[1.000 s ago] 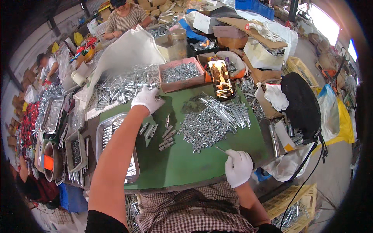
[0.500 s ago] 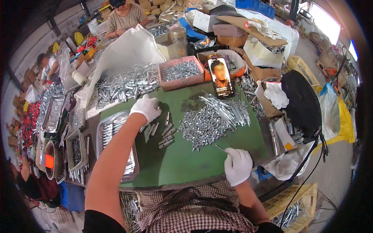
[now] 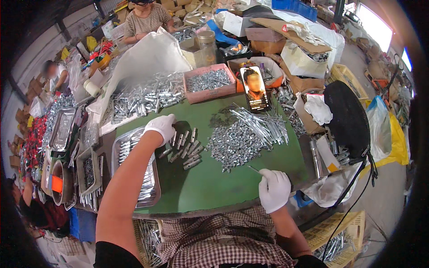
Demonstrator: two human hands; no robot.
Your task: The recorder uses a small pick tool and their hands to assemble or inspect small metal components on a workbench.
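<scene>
Head view: thin rod right of lower centre, pinched in right hand. Left hand, well apart, left of centre by loose metal tubes; can't tell if it grips any. Looks partway: tray at left already holds metal pieces. Left over: big heap of parts upper left, pile of small bits and spread of rods mid-frame.

The green surface carries a heap of small metal pieces, long thin rods touching it, a loose group of metal cylinders, a tray toward the left and a pink bin behind.
</scene>
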